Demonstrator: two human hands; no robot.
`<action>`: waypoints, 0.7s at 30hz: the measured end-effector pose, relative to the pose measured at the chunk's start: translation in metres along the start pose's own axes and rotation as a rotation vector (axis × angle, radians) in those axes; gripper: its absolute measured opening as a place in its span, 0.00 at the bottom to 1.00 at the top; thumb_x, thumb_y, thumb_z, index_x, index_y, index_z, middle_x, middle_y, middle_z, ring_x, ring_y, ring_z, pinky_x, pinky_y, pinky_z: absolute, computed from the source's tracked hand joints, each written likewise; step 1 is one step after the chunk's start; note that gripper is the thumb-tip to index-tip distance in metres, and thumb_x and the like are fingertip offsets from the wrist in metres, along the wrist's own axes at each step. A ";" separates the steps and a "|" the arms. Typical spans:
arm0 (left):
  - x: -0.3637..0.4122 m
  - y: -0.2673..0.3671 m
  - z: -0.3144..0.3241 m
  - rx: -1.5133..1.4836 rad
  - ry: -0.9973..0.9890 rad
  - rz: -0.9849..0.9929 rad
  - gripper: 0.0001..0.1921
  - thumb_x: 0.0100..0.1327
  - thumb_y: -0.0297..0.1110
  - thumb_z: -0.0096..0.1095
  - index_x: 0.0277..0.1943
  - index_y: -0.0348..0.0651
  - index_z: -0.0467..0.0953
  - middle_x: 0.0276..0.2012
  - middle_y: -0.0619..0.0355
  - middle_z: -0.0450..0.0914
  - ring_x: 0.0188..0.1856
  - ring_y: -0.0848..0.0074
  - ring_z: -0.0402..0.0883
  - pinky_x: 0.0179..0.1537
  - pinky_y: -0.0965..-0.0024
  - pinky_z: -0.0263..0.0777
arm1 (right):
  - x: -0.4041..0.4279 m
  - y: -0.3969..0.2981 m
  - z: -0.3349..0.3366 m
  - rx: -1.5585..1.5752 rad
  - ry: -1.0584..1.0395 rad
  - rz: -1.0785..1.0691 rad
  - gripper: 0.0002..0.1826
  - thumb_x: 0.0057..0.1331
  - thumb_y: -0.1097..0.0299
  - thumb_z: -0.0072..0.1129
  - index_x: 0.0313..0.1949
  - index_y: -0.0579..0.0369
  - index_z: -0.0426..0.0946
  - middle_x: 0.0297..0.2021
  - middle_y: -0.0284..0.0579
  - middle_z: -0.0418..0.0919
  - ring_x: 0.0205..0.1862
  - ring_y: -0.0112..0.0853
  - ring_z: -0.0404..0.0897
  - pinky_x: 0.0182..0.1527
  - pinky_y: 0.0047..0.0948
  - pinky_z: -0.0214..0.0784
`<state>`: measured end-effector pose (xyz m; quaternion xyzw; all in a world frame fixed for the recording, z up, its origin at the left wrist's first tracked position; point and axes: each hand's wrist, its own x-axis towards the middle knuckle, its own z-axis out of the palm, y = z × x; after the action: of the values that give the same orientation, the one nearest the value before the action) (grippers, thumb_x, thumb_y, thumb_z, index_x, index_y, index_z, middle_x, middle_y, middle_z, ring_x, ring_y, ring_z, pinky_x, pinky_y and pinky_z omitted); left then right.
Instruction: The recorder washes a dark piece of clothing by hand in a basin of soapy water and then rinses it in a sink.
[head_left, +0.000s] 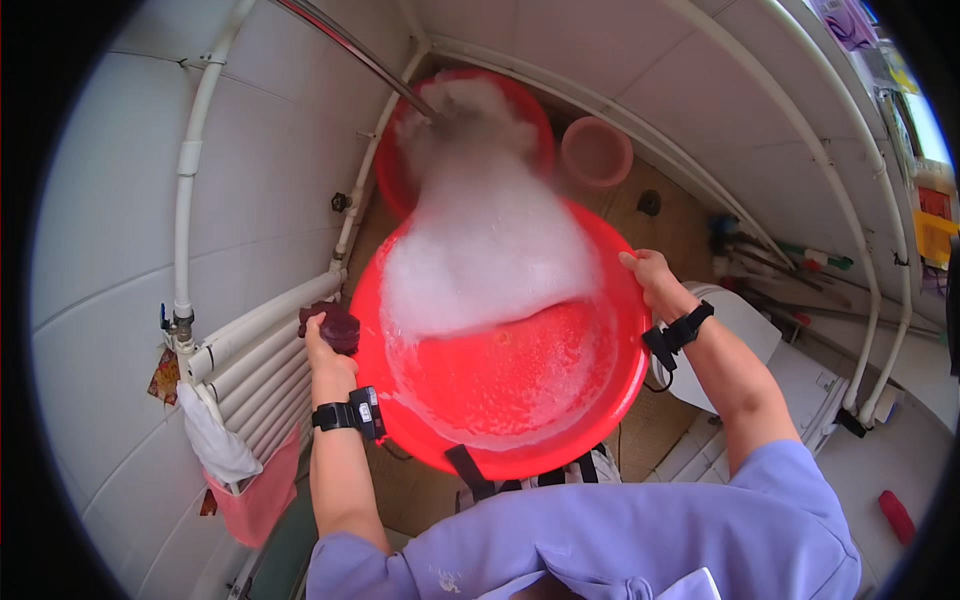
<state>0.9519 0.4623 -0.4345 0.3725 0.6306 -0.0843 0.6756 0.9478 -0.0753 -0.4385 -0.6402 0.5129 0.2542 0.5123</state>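
Note:
A large red plastic basin (517, 382) is held up in front of me, tilted away. White suds (487, 255) slide over its far rim toward a second red basin (544, 124) on the floor, which also holds foam. My right hand (652, 277) grips the near basin's right rim, thumb on top. At the left side, my left hand (328, 356) is clasped around a bunched dark maroon cloth (339, 330) and presses against the basin wall. Its fingers under the basin are hidden.
A metal pole (360, 56) slants down to the far basin. A small pink basin (597, 151) stands beside it. White radiator pipes (262, 352) line the left wall, with a white cloth (217, 435) and a pink cloth (259, 495) hanging there. A white lidded bin (712, 337) sits right.

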 end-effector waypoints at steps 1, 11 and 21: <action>0.005 0.004 -0.002 0.005 0.028 -0.005 0.16 0.52 0.43 0.62 0.41 0.46 0.76 0.41 0.60 0.80 0.42 0.67 0.77 0.47 0.62 0.70 | -0.003 -0.006 0.005 0.002 -0.019 0.006 0.16 0.63 0.65 0.60 0.44 0.66 0.73 0.34 0.46 0.78 0.34 0.32 0.77 0.36 0.33 0.70; -0.019 0.015 0.018 -0.006 -0.008 0.083 0.19 0.52 0.46 0.62 0.44 0.45 0.75 0.44 0.56 0.78 0.46 0.62 0.75 0.51 0.57 0.67 | 0.011 -0.014 0.008 0.072 -0.089 -0.091 0.16 0.64 0.68 0.58 0.46 0.68 0.72 0.34 0.48 0.79 0.31 0.33 0.78 0.36 0.33 0.72; -0.042 0.047 0.042 0.026 0.038 0.085 0.16 0.52 0.44 0.62 0.41 0.46 0.76 0.41 0.59 0.80 0.43 0.63 0.77 0.48 0.55 0.70 | 0.020 -0.032 0.001 0.072 -0.235 0.047 0.20 0.64 0.68 0.57 0.49 0.72 0.68 0.39 0.53 0.78 0.37 0.37 0.78 0.39 0.37 0.72</action>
<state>1.0040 0.4551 -0.3808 0.4093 0.6259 -0.0568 0.6614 0.9845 -0.0845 -0.4431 -0.5751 0.4728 0.3209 0.5855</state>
